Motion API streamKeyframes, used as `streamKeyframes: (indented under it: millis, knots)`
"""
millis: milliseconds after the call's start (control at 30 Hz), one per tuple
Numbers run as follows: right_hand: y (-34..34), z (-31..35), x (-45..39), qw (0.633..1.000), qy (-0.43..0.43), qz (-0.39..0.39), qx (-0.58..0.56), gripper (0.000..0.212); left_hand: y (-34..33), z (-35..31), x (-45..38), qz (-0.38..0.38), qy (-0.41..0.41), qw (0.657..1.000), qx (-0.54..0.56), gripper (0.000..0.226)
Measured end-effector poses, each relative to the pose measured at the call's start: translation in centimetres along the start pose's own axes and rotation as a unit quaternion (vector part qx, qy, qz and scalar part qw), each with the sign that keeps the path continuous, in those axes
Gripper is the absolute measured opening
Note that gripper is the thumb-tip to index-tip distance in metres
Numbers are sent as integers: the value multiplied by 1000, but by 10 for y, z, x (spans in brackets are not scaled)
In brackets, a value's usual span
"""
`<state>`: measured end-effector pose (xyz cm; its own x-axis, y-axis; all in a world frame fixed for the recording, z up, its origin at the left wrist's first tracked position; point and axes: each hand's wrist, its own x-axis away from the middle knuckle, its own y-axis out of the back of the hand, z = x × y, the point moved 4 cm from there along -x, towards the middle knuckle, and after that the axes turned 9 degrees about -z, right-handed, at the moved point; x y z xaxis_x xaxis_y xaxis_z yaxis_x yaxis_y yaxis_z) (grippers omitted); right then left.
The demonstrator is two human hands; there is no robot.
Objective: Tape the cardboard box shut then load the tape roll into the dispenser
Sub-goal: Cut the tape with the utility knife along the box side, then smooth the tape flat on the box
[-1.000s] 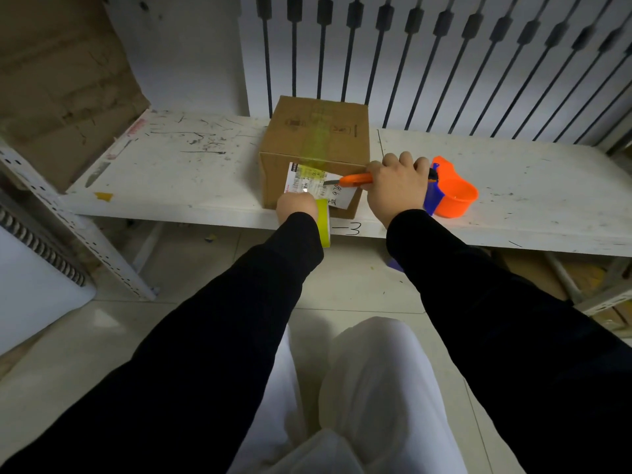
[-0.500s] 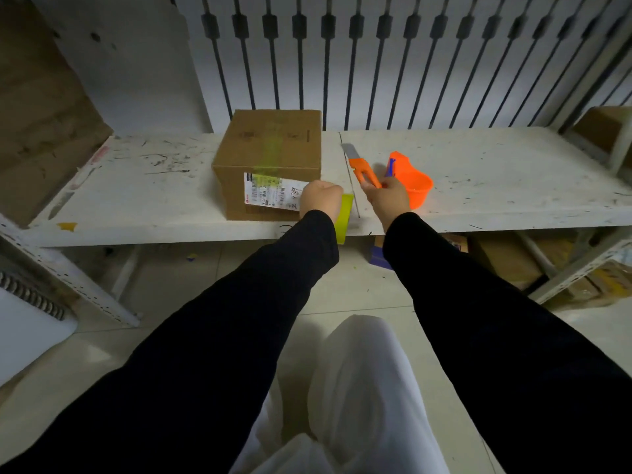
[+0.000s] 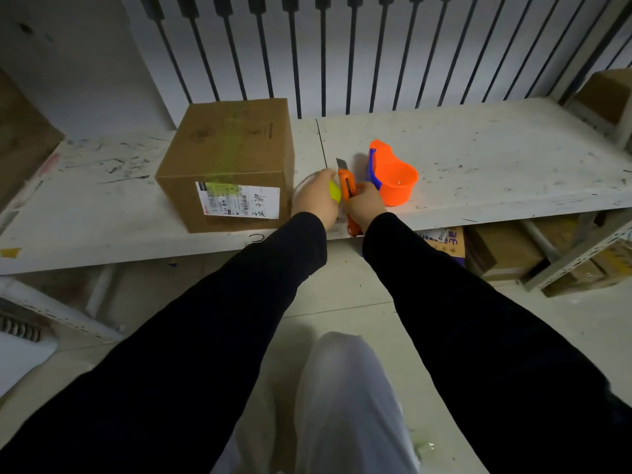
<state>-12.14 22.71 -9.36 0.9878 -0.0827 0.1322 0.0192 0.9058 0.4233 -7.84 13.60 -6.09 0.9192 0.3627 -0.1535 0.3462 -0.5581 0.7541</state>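
Two hands beside the cardboard box (image 3: 225, 159): left hand (image 3: 316, 200) closed around the yellow tape roll (image 3: 335, 191), right hand (image 3: 364, 205) clamped on the orange knife (image 3: 347, 186), between box and dispenser (image 3: 393, 177). Roll probably light, stiff, sticky-edged; best gripped by the rim. Since half a second ago, shifted off the box front, blade laid flatter.

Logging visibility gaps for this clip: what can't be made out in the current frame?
- Tape roll: head view shows only a yellow sliver; left hand covers the rest.
- Utility knife: right hand hides its handle middle.
- Label print on cardboard box: too small.
- Orange dispenser: inner parts unclear.
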Motion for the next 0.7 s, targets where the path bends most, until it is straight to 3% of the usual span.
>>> streamKeyframes:
  millis: [233,433,700]
  knots:
    - [-10,-11,-27,997,39,-56,45,16,-30,11,-25,62,-57,990,-112,64]
    - [1,-17,-40,988,26,-98,119,37,-42,12,-35,77,-91,978,-170,90]
    - [3,-13,-30,972,37,-89,215,38,-34,5,-27,19,-99,979,-177,64]
